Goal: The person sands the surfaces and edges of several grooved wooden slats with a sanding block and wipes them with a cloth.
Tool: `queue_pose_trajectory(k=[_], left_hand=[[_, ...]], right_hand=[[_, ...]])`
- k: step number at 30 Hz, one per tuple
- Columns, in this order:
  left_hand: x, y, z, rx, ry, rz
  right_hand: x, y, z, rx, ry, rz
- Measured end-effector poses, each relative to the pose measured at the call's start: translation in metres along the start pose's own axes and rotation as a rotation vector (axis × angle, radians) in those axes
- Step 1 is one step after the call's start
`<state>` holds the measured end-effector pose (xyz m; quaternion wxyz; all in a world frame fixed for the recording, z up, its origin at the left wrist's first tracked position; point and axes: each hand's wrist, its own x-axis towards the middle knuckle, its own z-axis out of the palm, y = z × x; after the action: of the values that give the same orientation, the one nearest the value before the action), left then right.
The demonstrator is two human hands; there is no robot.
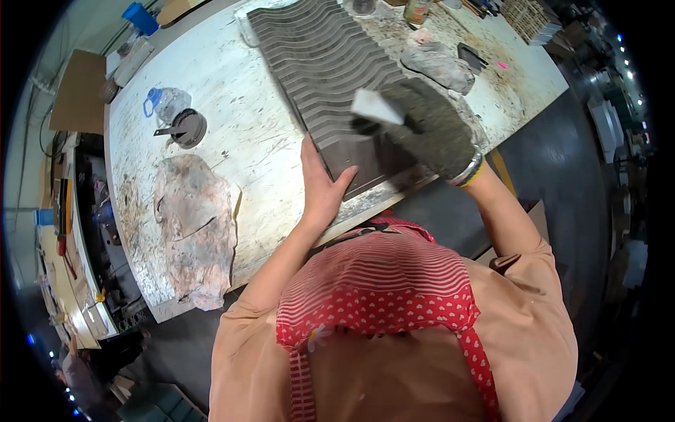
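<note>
A long dark grey panel with wavy ridges [330, 63] lies slanted across the white table, its smooth near end close to the table's front edge. My bare left hand [325, 184] steadies its near left corner, fingers along the side edge and thumb on the top face. Over the panel's right side is my right hand [439, 133], in a dark, dirty work glove. It is closed on a white flat piece [378, 107], which is smeared by motion; its exact kind is unclear, and the glove hides its other end.
On the white table [260, 119] stand an open tin of dark paste [188, 129] with a flat tool across it, and a clear bottle with a blue handle [170, 104]. Stained cloths lie at left [197, 225] and right [439, 63]. A blue cup [140, 18] is far left.
</note>
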<state>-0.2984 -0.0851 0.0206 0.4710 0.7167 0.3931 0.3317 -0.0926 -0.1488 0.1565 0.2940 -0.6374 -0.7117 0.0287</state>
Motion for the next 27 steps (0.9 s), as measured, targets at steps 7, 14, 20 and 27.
queue_pose_trajectory(k=[7, 14, 20, 27], left_hand=[[-0.001, -0.001, -0.002, 0.072, 0.020, 0.083], [-0.003, 0.001, -0.004, 0.128, 0.047, 0.063], [-0.002, 0.002, -0.005, 0.155, 0.030, 0.088], [-0.002, 0.004, -0.004, 0.110, 0.019, 0.072]], right_hand=[[0.035, -0.025, 0.032, -0.170, -0.173, -0.222], [0.038, -0.017, 0.025, -0.233, -0.211, -0.241], [0.017, -0.005, 0.031, -0.177, -0.126, -0.166], [0.001, 0.015, 0.007, -0.248, -0.193, -0.110]])
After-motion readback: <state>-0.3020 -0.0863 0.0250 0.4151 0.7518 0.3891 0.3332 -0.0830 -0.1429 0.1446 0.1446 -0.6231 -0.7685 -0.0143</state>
